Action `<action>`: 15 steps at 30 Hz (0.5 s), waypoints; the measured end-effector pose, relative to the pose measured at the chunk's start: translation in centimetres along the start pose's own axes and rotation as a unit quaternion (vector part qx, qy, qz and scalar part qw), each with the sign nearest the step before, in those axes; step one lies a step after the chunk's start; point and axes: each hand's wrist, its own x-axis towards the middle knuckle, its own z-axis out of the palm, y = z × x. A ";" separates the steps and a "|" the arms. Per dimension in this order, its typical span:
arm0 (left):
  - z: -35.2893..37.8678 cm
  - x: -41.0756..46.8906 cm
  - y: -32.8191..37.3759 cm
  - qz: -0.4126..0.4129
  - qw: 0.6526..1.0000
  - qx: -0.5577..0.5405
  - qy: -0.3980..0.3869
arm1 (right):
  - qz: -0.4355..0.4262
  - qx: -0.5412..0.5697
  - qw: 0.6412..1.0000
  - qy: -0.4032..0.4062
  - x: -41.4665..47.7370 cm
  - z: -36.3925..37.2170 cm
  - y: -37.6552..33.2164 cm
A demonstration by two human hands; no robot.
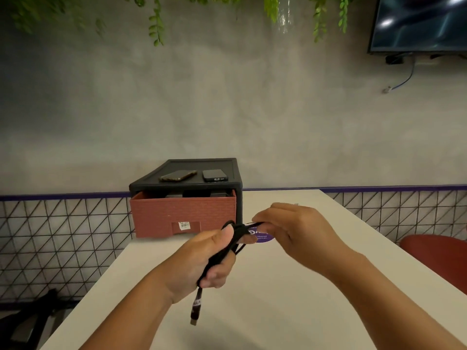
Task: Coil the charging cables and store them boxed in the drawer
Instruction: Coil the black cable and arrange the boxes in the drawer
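Observation:
A black charging cable [233,239] is bundled in loops above the white table [290,311]. My left hand [202,261] grips the bundle, and a plug end [195,309] hangs below the fist. My right hand [290,228] pinches the cable's upper strand beside the loops. Behind them stands a black drawer unit [202,165] whose red-brown drawer [184,213] is pulled partly out. Dark shapes lie inside the drawer; I cannot tell what they are.
Two phones [178,175] [214,175] lie on top of the drawer unit. A purple round sticker [262,237] shows on the table under my right hand. A red chair [434,253] stands at the right, a dark chair [30,317] at lower left. The wall is close behind.

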 end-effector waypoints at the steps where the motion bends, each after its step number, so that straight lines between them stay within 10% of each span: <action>1: 0.1 -0.2 0.2 0.007 1.000 -0.002 -0.011 | -0.006 -0.044 0.999 0.008 0.0 0.4 0.8; 9: 1.1 -0.1 0.5 0.016 0.997 -0.053 -0.053 | 0.059 -0.096 0.979 0.168 1.1 1.4 1.4; 12: 1.2 0.1 0.5 0.025 0.994 -0.074 -0.076 | 0.237 0.172 0.950 0.108 1.7 1.3 -0.4; 15: 0.9 0.2 0.4 0.038 0.990 -0.100 -0.092 | 0.325 0.463 0.824 -0.011 1.5 1.4 -2.3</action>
